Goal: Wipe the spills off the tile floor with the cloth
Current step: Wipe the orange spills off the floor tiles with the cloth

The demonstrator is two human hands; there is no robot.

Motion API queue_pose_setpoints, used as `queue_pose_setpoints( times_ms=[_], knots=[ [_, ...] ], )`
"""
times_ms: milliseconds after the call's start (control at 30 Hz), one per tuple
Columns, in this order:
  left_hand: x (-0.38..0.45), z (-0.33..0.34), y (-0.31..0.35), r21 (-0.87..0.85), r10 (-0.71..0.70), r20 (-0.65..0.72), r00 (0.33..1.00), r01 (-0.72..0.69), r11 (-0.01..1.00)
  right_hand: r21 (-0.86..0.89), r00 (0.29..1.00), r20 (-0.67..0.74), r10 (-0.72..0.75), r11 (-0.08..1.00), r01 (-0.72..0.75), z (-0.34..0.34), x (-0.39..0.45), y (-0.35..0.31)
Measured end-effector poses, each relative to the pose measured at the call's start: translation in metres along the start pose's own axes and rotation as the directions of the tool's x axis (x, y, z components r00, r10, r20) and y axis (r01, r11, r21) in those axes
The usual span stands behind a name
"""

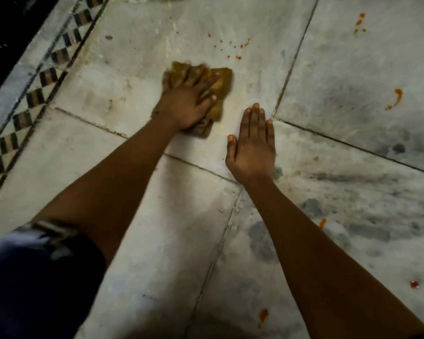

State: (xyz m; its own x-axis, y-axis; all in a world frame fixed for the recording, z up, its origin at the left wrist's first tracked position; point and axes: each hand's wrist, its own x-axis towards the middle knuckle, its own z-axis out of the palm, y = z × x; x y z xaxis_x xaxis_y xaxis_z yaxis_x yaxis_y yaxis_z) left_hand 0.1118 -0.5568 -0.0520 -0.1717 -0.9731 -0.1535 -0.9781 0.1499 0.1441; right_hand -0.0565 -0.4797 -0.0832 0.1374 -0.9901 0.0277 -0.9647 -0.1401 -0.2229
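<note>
1. Left hand lies on top of the cloth, fingers spread and nearly straight, pressing it flat to the tile floor. Fingertips are blurred.
2. The cloth is a crumpled mustard-brown rag, lying on a pale tile above the centre of the view; part of it shows below the wrist.
3. Right hand rests palm down on the floor just beside the cloth, fingers straight and together, holding nothing.
4. Orange-red specks sit on the tile just beyond the cloth, not touching it.
5. More orange marks: a streak well to the right, drops at upper right, a blob at the bottom.
6. A patterned border strip runs along the left.
</note>
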Motion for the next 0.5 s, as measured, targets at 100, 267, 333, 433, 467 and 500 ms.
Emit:
queue_pose_setpoints(
  times_ms=[100, 267, 333, 433, 467, 500],
  knots=[
    [-0.01, 0.003, 0.023, 0.058, 0.163, 0.004, 0.987, -0.163, 0.985, 0.005, 1.0, 0.005, 0.024, 1.0, -0.024, -0.003, 0.0, -0.002],
    [-0.043, 0.005, -0.031, 0.101, 0.261, 0.002, 0.965, -0.26, 0.96, 0.002, 0.999, 0.024, 0.023, 1.0, -0.023, -0.003, -0.001, -0.001],
    [-0.016, -0.001, -0.029, 0.075, 0.142, 0.012, 0.99, -0.143, 0.987, 0.006, 1.0, 0.0, 0.021, 1.0, -0.021, -0.002, 0.0, -0.002],
    [0.011, 0.001, 0.013, 0.027, 0.039, 0.011, 0.999, -0.039, 0.999, 0.021, 0.999, -0.003, 0.033, 0.999, -0.033, -0.003, -0.002, -0.001],
    [0.009, 0.002, 0.021, 0.027, 0.078, -0.004, 0.997, -0.078, 0.997, 0.023, 0.999, -0.01, 0.03, 0.999, -0.03, -0.004, -0.001, -0.001],
    [0.0, 0.004, 0.021, 0.028, 0.135, -0.006, 0.991, -0.135, 0.99, 0.03, 0.999, -0.017, 0.028, 0.999, -0.027, -0.003, 0.0, -0.003]
  ],
)
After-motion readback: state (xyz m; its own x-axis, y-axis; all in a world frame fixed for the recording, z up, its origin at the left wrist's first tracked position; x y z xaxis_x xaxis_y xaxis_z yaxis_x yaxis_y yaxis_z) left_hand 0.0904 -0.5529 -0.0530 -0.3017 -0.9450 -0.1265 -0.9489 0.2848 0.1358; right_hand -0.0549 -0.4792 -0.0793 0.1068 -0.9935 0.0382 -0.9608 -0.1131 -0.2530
